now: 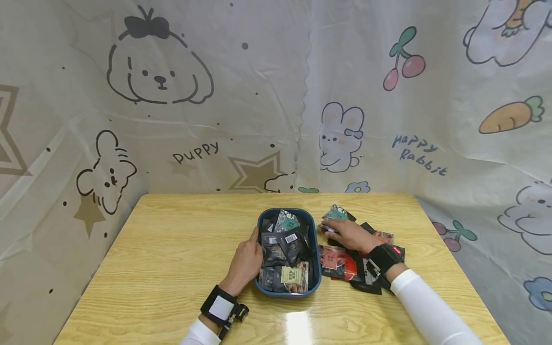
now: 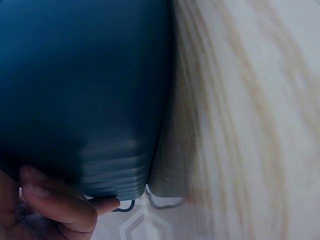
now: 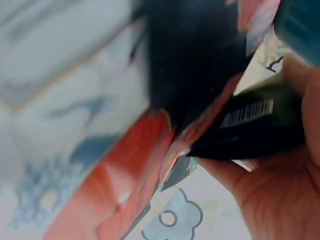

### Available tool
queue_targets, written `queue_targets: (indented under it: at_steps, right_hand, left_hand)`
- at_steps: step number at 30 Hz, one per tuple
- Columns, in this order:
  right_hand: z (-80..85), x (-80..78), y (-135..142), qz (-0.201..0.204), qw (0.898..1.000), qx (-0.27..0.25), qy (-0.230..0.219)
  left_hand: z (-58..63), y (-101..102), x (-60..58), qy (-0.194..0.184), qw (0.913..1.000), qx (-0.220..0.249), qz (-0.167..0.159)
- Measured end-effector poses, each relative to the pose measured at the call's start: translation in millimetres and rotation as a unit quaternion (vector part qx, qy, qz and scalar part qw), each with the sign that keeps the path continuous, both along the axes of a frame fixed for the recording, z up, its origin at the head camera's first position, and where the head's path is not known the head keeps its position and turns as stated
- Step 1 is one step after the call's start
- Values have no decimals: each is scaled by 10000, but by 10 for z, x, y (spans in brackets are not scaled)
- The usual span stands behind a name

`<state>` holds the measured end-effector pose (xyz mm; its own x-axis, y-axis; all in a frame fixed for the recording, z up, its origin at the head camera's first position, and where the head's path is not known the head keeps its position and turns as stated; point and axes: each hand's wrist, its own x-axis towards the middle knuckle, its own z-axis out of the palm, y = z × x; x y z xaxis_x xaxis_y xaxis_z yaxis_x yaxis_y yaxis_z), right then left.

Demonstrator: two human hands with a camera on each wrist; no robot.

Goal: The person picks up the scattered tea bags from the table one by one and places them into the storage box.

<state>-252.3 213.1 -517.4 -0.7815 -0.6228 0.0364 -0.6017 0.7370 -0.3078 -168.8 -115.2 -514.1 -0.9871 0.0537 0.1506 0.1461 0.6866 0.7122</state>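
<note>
A blue plastic bin holds several black sachets with printed labels, one of them a barcoded black sachet. Along its left rim lies my left hand, index finger stretched forward. The left wrist view shows other fingers loosely bent beside the bin's ribbed wall. To the right of the bin my right hand reaches over a loose pile of sachets. In the right wrist view it pinches a black sachet with a barcode, held between thumb and fingers.
Under my right arm the pile spreads out, with red-labelled sachets near the bin and a green-labelled sachet at the back. Everything stands on a wood-grain table. A cartoon-printed curtain hangs behind it.
</note>
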Motion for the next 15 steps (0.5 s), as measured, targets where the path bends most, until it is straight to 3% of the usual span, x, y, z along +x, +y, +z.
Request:
queue_targets:
  at_steps: [3,6,10,15]
  right_hand:
    - [42,19,51,107,9989,291,-357]
    - [95,36,96,202,9986,350,-352]
    - [164,36,126,5,10000,-6,-31]
    - [211,35,148,-344,9987,-335,-158]
  left_hand:
    - [-3,-1,4,16,10000,-10,-3]
    - [-8,-2,3,40,10000,-9,-20]
    - [-14,-5,3,45,10000,-20,-30]
    - [-19,-12,-2,117,9999,-52,-51]
